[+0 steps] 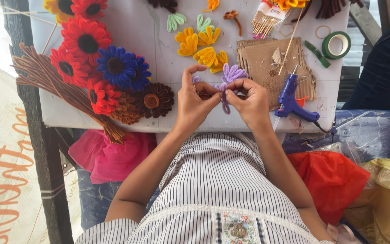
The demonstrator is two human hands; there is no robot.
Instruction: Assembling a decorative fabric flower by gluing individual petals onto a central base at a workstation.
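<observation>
While both hands meet over the near edge of the white counter (159, 58), the left hand (195, 101) and the right hand (249, 101) pinch a purple pipe-cleaner flower (230, 77) between fingertips, each hand closed on it, its looped petals fanning above the knuckles and a short stem hanging down between the thumbs. Just right of the right hand lies a blue glue gun (292, 101), its nozzle resting on a torn piece of cardboard (260, 58). Yellow looped petals (201, 45) sit on the counter beyond the hands. To the left, a bunch of finished flowers, red (84, 40), blue (118, 65) and brown (154, 99), lies with brown stems (59, 86) trailing off the edge. A roll of green tape (337, 45) rests at the far right corner.
</observation>
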